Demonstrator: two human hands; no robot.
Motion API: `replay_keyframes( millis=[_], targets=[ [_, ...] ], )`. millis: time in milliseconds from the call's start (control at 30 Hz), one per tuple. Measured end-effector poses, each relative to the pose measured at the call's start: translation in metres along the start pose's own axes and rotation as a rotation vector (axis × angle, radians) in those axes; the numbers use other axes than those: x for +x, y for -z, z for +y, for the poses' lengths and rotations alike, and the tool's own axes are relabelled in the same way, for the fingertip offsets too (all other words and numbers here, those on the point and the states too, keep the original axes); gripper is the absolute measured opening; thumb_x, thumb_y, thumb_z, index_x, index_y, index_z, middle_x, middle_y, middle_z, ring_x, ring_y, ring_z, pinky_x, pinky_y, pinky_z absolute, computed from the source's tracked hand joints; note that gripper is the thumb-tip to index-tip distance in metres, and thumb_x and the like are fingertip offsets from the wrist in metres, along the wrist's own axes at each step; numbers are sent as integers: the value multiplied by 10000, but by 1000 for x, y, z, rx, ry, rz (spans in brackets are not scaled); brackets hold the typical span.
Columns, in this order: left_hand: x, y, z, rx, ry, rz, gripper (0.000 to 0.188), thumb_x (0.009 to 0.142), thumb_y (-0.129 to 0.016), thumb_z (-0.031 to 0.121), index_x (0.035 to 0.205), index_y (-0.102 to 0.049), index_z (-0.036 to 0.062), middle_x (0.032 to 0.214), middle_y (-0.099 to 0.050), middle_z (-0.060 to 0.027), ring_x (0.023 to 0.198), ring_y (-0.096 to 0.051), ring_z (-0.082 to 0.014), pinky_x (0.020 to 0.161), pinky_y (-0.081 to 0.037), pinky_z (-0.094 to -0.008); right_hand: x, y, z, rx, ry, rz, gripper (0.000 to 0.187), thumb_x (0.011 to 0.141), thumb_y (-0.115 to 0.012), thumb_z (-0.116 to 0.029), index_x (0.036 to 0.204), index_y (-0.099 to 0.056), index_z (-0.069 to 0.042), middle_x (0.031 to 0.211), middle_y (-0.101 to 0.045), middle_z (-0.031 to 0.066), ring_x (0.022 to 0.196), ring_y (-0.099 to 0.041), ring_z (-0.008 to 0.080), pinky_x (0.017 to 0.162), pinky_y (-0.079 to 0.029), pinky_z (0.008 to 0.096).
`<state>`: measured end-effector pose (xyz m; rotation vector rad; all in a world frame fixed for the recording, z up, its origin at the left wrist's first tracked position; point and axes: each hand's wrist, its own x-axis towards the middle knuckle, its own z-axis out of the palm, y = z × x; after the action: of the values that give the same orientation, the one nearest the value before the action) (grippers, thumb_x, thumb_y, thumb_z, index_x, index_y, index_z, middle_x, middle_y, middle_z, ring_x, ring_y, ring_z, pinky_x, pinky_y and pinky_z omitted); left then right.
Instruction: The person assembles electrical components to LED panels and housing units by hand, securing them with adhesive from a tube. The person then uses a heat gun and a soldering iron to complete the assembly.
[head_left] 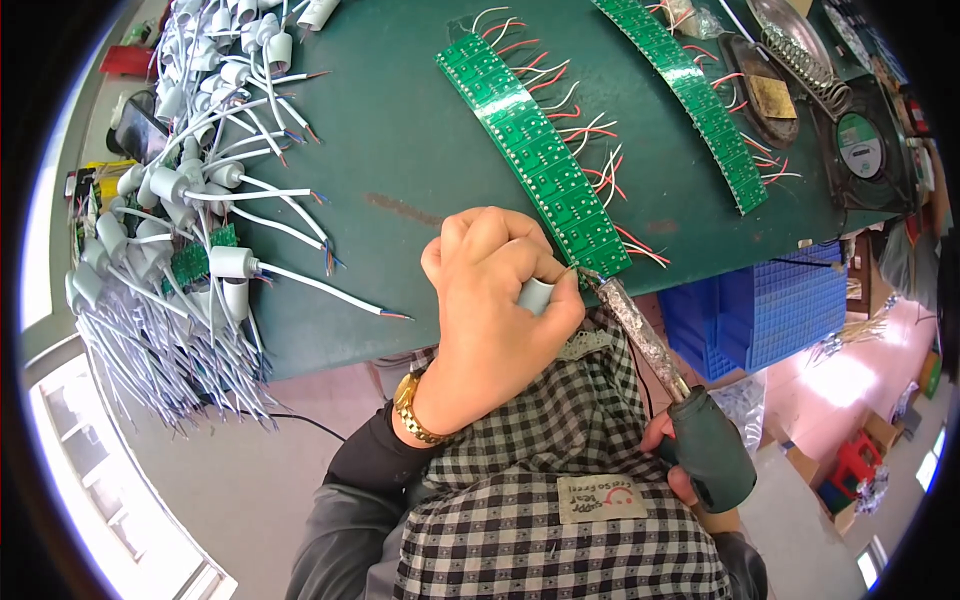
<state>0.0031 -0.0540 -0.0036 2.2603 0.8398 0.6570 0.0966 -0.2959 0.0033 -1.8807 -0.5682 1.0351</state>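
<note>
My left hand (490,310) is closed round a grey plastic cap (536,296), much like those heaped at the left. Its fingertips press together at the near end of a green circuit board strip (540,155), which lies slantwise on the table. A soldering iron (648,345) with a dark handle is in my right hand (682,485), whose fingers are partly hidden behind the handle. The iron's tip meets the strip's near corner, beside the left fingertips. Any wire between those fingertips is too small to make out. Red and white wires stick out along the strip's right side.
Grey caps with white cables (235,262) pile up along the table's left edge. Another green board strip (690,90) lies to the right. Beyond it are an iron stand with a coil (815,75), a yellow sponge (772,98) and a fan (862,145). Blue crates (790,315) stand below the table.
</note>
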Motion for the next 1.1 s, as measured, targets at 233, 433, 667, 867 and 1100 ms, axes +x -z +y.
replay_keyframes(
  millis=[233, 433, 667, 867, 1100],
  targets=[
    [-1, -1, 0, 7, -10, 22, 147, 623, -703, 32, 656, -578, 102, 849, -568, 0, 868, -503, -204, 807, -329, -339, -5, 21, 15, 2, 90, -351, 477, 833, -658, -394, 1140, -510, -61, 933, -567, 155, 806, -568, 249, 729, -467, 352],
    [-2, -3, 1, 26, -16, 27, 156, 618, -698, 25, 655, -568, 103, 840, -574, 2, 867, -509, -202, 810, -330, -340, 3, 9, 0, -182, 325, -48, 80, 711, -613, -40, 777, -649, -69, 623, -601, 52, 504, -576, 167, 468, -445, 300],
    [-2, -6, -5, 3, -58, 52, 221, 587, -713, 26, 677, -536, 122, 837, -565, 15, 907, -509, -229, 791, -295, -408, -8, 38, -1, 274, -37, -415, 542, 867, -629, -232, 1328, -397, -65, 959, -545, 167, 895, -550, 272, 778, -459, 385],
    [-1, -6, -4, 9, -54, 50, 222, 590, -713, 25, 677, -534, 123, 839, -570, 16, 911, -511, -229, 793, -297, -407, -5, 36, -1, 279, -5, -394, 547, 865, -643, -227, 1331, -393, -87, 940, -547, 171, 873, -552, 275, 782, -456, 395],
    [-2, -5, -2, 4, -73, 45, 223, 595, -711, 24, 684, -532, 123, 837, -573, 15, 908, -512, -231, 801, -308, -401, 19, 0, 5, 570, 448, -123, 544, 873, -612, -452, 1215, -401, -85, 825, -575, 133, 743, -590, 266, 719, -480, 400]
  ],
)
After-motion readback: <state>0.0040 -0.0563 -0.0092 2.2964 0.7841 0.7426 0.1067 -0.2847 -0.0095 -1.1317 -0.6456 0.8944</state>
